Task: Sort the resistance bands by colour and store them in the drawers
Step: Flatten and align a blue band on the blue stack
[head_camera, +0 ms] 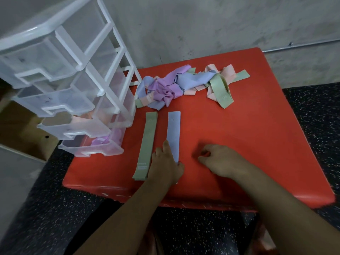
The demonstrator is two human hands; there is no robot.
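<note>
A flat green band (147, 142) and a flat blue band (173, 132) lie side by side on the red table (239, 144). My left hand (165, 164) presses on the near end of the blue band, a finger on its left edge. My right hand (219, 159) rests on the bare table to the right, fingers loosely curled and holding nothing. A tangled pile of purple, blue, pink and green bands (184, 85) lies at the back of the table. The clear plastic drawer unit (73, 85) stands at the left, its drawers pulled out; pink and purple bands show in the lower two.
A grey concrete wall rises behind the table. Dark speckled floor surrounds the table. A brown cardboard box (22, 129) sits on the floor left of the drawer unit. The table's front edge runs just under my forearms.
</note>
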